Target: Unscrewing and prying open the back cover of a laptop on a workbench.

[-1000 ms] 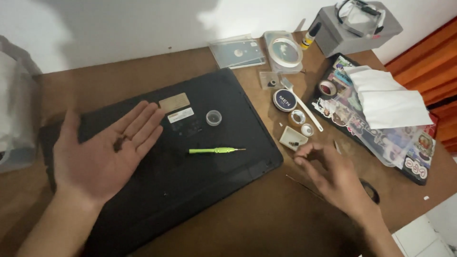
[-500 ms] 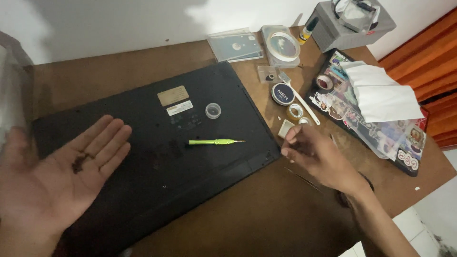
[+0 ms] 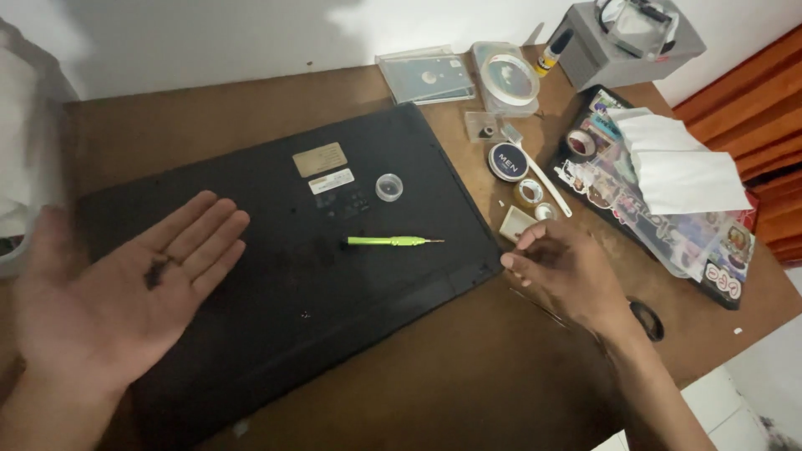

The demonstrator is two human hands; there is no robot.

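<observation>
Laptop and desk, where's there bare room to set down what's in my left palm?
Free: the laptop back between the left hand and green screwdriver, and bare desk in front of the laptop. Crowded: the strip beyond the right hand, with round tin, tape rolls and sticker-covered board.

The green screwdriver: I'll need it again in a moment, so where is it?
In the head view the green screwdriver lies flat on the upturned black laptop, right of centre, below the small clear cap and between the two hands.
</observation>
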